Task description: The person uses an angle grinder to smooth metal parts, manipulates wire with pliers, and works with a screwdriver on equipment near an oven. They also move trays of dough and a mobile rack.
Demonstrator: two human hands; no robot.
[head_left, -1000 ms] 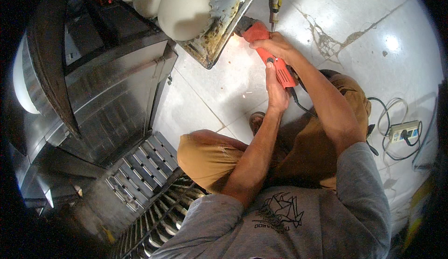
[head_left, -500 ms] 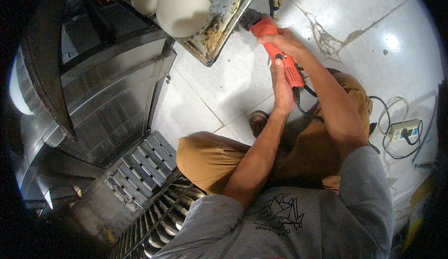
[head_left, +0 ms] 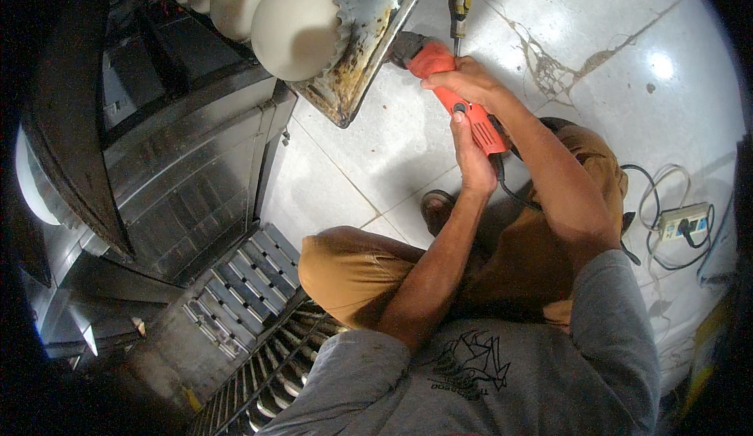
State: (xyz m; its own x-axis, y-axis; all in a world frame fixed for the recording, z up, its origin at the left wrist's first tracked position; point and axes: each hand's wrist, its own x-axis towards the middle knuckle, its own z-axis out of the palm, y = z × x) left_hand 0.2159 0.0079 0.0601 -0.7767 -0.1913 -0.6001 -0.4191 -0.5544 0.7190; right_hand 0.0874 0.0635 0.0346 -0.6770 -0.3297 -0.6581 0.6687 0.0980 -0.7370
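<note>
A red power tool (head_left: 486, 131) with a dark guarded head (head_left: 405, 50) is in both hands, low over the tiled floor, its head beside a stained metal tray (head_left: 349, 83). My right hand (head_left: 468, 84) wraps round its front part, while my left hand (head_left: 476, 157) grips the rear, thumb by a black button. A yellow-and-black screwdriver (head_left: 460, 4) is just beyond the tool's head. Several round white objects with fluted rims (head_left: 292, 26) sit on or along the tray at upper left.
A steel appliance (head_left: 204, 169) fills the left, above a slatted metal panel (head_left: 239, 287). A black wire rack (head_left: 259, 365) is at lower left. A power strip (head_left: 678, 222) with looped cords lies right of my bent knees (head_left: 337, 271) on cracked tiles (head_left: 565, 75).
The bright glow and sparks at the tool's head from a second ago are gone. The tool shifted right and up, then back left and down. The tray appears slightly lower in view.
</note>
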